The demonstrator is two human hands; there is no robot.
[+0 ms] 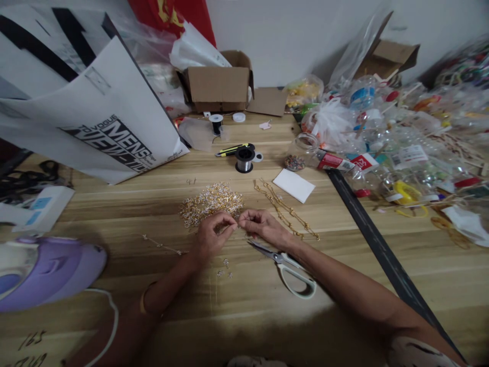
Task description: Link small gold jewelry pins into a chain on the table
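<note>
Fingers first: the left hand [212,237] and the right hand [262,224] meet tip to tip, thumb and forefinger of each pressed together on one small piece [237,222] (too tiny to identify), held just above the desk [153,199]. Right behind the fingertips, touching distance, sits one pile of gold findings [212,204]. Under the right wrist lies one pair of scissors [290,267], blades open, white handles toward the person. A few loose findings [226,266] lie by the left wrist, and one short strand [162,246] further left. Right of the hands, two gold chains [286,209] run side by side, with one white card [294,185] beyond. Further back: one wire spool [244,159], one yellow-black knife [233,149], one cardboard box [219,84].
</note>
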